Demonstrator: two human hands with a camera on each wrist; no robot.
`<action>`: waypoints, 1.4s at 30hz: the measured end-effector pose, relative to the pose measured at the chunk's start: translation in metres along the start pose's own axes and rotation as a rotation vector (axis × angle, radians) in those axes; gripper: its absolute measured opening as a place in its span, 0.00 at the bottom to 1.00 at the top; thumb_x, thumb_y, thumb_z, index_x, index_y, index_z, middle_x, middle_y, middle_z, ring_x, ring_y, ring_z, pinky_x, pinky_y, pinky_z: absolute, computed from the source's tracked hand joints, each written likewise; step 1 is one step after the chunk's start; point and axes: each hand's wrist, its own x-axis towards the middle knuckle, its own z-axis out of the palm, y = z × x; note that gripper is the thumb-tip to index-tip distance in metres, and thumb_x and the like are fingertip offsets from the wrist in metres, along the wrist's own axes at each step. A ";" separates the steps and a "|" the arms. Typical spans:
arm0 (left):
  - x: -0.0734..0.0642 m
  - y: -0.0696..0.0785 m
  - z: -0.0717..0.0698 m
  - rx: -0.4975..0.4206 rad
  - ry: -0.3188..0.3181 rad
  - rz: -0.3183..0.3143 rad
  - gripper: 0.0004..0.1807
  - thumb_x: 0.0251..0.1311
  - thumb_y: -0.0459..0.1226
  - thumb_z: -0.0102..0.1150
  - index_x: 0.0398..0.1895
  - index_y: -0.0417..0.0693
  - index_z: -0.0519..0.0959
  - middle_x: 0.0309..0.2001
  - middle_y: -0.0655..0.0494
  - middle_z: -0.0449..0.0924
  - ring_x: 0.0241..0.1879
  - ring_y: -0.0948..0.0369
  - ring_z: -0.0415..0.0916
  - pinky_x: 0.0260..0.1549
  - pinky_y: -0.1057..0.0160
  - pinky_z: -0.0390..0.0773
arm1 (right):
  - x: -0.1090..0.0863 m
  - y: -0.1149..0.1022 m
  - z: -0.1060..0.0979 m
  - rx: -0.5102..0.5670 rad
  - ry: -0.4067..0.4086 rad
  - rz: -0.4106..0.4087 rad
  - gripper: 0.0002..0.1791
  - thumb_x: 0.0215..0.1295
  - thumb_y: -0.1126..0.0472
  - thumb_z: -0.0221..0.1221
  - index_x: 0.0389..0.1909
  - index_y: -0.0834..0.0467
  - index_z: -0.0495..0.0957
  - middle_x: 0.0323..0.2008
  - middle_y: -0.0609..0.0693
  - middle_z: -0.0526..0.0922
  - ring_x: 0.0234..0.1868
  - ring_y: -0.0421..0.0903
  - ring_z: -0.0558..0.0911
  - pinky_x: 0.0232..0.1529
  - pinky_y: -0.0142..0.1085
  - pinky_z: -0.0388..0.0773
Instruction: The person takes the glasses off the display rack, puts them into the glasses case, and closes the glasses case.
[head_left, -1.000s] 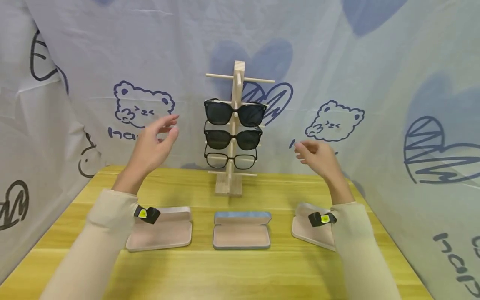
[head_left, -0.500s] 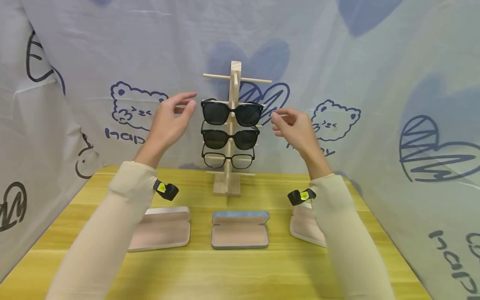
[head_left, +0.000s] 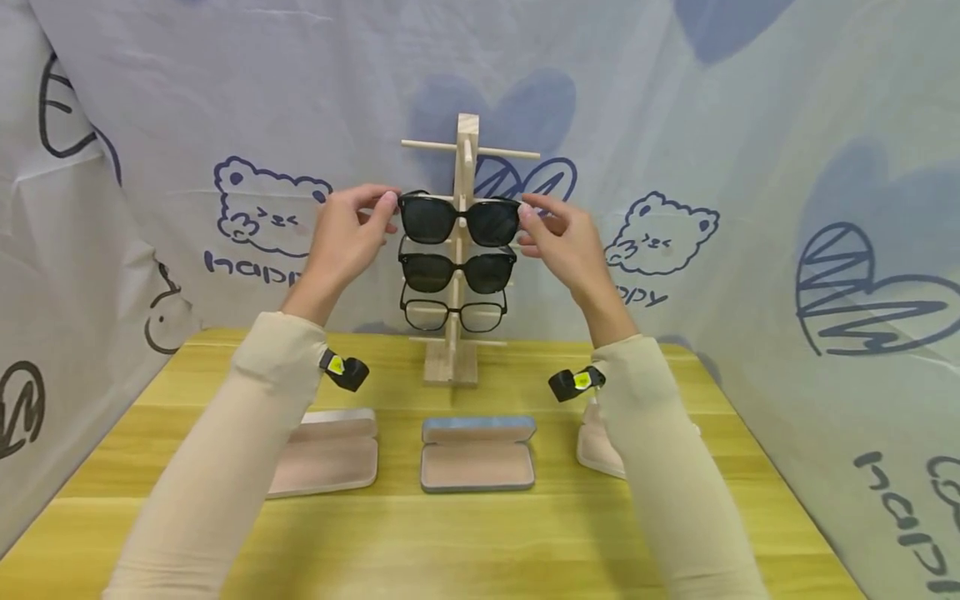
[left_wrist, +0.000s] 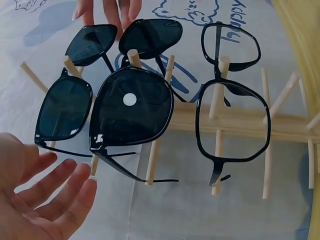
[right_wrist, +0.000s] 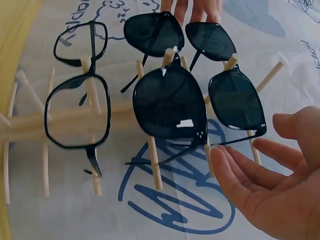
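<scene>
Black sunglasses (head_left: 427, 221) hang as the upper pair on a wooden eyewear stand (head_left: 467, 171). My left hand (head_left: 348, 242) is at their left end, fingertips right by the frame corner. At the opposite end is my right hand (head_left: 562, 246), its thumb and fingers apart around the temple. Both wrist views show relaxed fingers beside the temples, with a gap between thumb and fingers of the right hand (right_wrist: 280, 175). A second pair of dark sunglasses (head_left: 427, 273) hangs just below. Lowest are clear-lens eyeglasses (head_left: 482, 317) with a thin black frame.
On the wooden table (head_left: 450, 542) lie open glasses cases: a blue-grey one (head_left: 477, 487) in the middle, a whitish one (head_left: 337, 483) at left, and another (head_left: 596, 446) partly behind my right sleeve. Bare pegs (head_left: 510, 153) stick out above the sunglasses. A printed cloth (head_left: 637, 100) hangs behind.
Both hands have risen and come inward from either side, reaching the ends of the upper sunglasses. The glasses still hang on the stand.
</scene>
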 end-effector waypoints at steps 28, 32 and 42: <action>-0.005 0.018 0.006 -0.090 0.069 0.062 0.18 0.77 0.38 0.53 0.62 0.40 0.82 0.55 0.38 0.86 0.31 0.66 0.83 0.29 0.79 0.79 | -0.006 -0.007 0.003 0.143 0.044 -0.044 0.20 0.76 0.63 0.58 0.65 0.65 0.78 0.55 0.68 0.85 0.34 0.37 0.87 0.44 0.28 0.87; -0.013 0.020 0.001 -0.134 0.045 0.064 0.18 0.77 0.38 0.54 0.63 0.39 0.81 0.54 0.37 0.86 0.28 0.75 0.77 0.28 0.77 0.79 | -0.012 -0.006 0.003 0.140 0.058 -0.112 0.19 0.76 0.64 0.58 0.63 0.67 0.79 0.52 0.68 0.86 0.34 0.37 0.86 0.44 0.28 0.87; -0.033 0.029 -0.008 -0.226 0.036 0.090 0.18 0.75 0.37 0.58 0.62 0.37 0.82 0.50 0.35 0.86 0.31 0.73 0.80 0.31 0.75 0.82 | -0.030 -0.011 0.002 0.114 0.114 -0.194 0.20 0.73 0.60 0.62 0.62 0.63 0.81 0.56 0.61 0.86 0.35 0.35 0.86 0.41 0.28 0.86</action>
